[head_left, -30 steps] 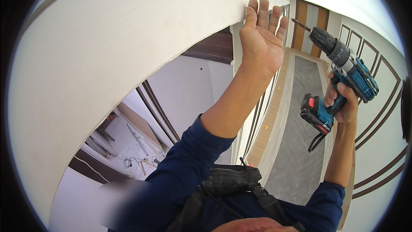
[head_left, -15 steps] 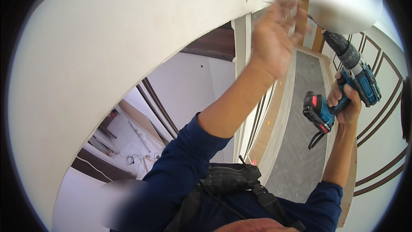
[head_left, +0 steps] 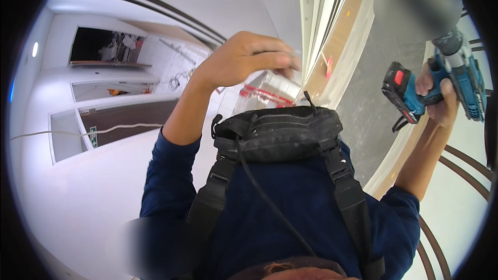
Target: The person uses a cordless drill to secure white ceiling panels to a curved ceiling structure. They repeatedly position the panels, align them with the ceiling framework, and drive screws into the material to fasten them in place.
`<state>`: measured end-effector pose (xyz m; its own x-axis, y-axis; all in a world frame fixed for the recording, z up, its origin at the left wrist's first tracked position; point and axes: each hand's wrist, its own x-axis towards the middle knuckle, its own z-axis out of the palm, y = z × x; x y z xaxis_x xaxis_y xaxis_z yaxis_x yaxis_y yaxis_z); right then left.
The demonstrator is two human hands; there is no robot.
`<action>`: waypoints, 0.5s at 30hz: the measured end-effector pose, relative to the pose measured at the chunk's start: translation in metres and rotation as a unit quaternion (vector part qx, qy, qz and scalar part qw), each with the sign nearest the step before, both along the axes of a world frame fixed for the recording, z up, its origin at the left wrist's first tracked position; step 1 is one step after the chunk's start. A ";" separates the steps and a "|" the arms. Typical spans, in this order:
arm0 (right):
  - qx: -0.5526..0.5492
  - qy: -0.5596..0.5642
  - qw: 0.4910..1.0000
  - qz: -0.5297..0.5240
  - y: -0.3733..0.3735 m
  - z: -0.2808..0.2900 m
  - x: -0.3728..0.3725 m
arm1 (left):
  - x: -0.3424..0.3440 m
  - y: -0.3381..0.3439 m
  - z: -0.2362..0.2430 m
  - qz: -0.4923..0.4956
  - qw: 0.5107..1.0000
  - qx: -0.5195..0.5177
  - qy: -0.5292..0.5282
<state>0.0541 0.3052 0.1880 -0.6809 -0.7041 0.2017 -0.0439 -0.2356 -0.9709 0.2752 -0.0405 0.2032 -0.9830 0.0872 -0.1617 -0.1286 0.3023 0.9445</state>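
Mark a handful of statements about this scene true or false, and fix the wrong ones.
1. The right hand grips a drill. True.
2. The left hand is wrapped around the drill too. False: it is well apart from the drill, off to the left.
3. The sleeves are bright red. False: they are dark blue.
4. A black pouch is worn on the person's front. True.
5. The drill's body is all yellow. False: it is mostly blue and black.
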 end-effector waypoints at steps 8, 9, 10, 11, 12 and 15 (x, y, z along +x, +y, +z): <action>0.086 -0.052 0.992 0.076 -0.040 -0.068 0.039 | 0.154 -0.077 -0.120 0.361 0.921 -0.093 -0.116; 0.107 -0.048 0.990 0.080 -0.047 -0.071 0.043 | 0.172 -0.078 -0.132 0.388 0.905 -0.092 -0.147; 0.130 -0.044 0.987 0.085 -0.054 -0.076 0.048 | 0.189 -0.075 -0.144 0.414 0.888 -0.091 -0.177; 0.148 -0.036 0.984 0.097 -0.061 -0.084 0.049 | 0.203 -0.065 -0.159 0.436 0.876 -0.087 -0.188; 0.168 -0.023 0.979 0.117 -0.067 -0.083 0.052 | 0.215 -0.056 -0.170 0.450 0.867 -0.080 -0.200; 0.219 -0.016 0.967 0.126 -0.094 -0.076 0.071 | 0.242 -0.036 -0.203 0.503 0.835 -0.051 -0.217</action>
